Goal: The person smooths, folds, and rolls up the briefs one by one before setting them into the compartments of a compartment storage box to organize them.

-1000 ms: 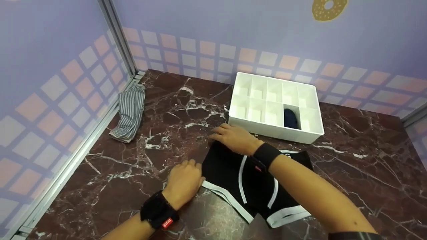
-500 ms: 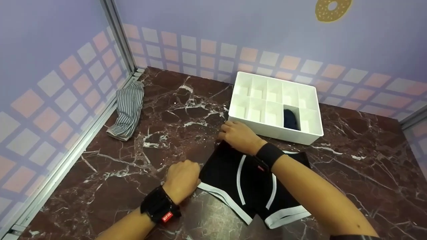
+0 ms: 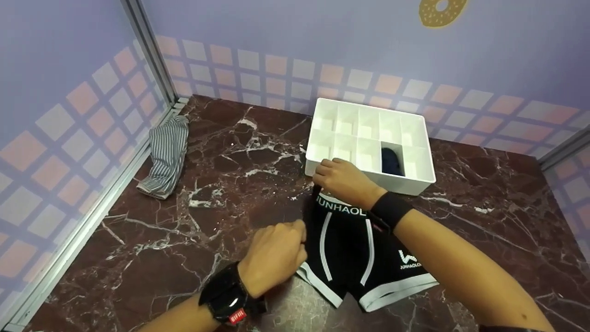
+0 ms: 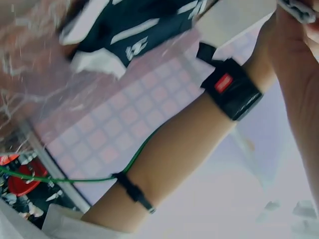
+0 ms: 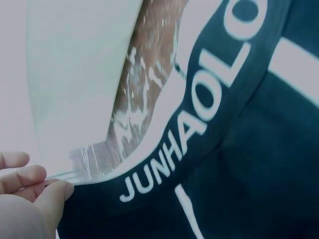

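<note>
A pair of black boxer briefs (image 3: 345, 249) with white trim and JUNHAO lettering on the waistband lies on the marbled surface. My right hand (image 3: 348, 183) pinches the left end of the waistband, raised a little near the white box. The right wrist view shows thumb and fingers of that hand (image 5: 32, 191) closed on the waistband edge (image 5: 164, 164). On the left side, my left hand (image 3: 276, 256) holds the edge of the briefs just above the white leg hem (image 3: 322, 288); its fingertips are hidden in the head view.
Behind the briefs stands a white compartment box (image 3: 405, 185) with a dark blue rolled cloth (image 3: 391, 162) in one front compartment. A grey striped cloth (image 3: 167, 157) lies by the left wall's metal rail (image 3: 87, 235). Patterned panels enclose the back and sides.
Both hands have moved rightward with the left edge of the briefs, the right hand also lifting the waistband corner. The waistband lettering and a leg logo have come into view.
</note>
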Motion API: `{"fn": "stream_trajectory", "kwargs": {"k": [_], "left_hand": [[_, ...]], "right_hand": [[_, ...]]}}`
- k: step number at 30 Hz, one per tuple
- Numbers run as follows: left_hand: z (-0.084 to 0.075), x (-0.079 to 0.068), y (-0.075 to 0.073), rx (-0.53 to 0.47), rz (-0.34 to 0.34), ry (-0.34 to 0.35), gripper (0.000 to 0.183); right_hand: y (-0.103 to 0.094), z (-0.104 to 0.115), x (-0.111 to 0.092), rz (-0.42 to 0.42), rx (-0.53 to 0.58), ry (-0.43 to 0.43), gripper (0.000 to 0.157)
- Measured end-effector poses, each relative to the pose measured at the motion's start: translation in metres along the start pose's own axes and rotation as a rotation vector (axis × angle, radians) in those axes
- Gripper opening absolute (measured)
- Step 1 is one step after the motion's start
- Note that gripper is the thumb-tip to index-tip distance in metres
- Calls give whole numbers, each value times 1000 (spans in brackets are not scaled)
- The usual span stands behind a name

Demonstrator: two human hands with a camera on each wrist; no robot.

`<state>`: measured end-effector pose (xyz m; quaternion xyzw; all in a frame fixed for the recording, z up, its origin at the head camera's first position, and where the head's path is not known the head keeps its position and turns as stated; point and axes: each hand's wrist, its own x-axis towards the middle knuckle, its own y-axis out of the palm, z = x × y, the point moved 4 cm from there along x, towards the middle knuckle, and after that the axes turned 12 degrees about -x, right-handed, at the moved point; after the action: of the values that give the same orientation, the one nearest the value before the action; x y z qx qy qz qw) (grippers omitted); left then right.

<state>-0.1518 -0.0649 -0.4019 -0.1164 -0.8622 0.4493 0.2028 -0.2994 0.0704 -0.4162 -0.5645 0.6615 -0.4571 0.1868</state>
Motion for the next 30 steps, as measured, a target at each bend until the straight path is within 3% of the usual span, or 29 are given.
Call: {"fn": "stream_trajectory", "kwargs": {"k": [7, 12, 21, 30], "left_hand": [[-40, 13, 11, -6, -32, 164, 4], [-72, 28, 22, -4, -9, 254, 10], [-119, 52, 53, 9, 40, 356, 13], [-151, 72, 88, 93, 79, 403, 12]], "right_hand": [[-15, -20, -25, -73, 73, 48, 7], [-25, -35, -51, -116, 117, 76, 5], [-32, -58, -114, -152, 170, 97, 15], [-28, -69, -169, -167, 169, 159, 13]]}}
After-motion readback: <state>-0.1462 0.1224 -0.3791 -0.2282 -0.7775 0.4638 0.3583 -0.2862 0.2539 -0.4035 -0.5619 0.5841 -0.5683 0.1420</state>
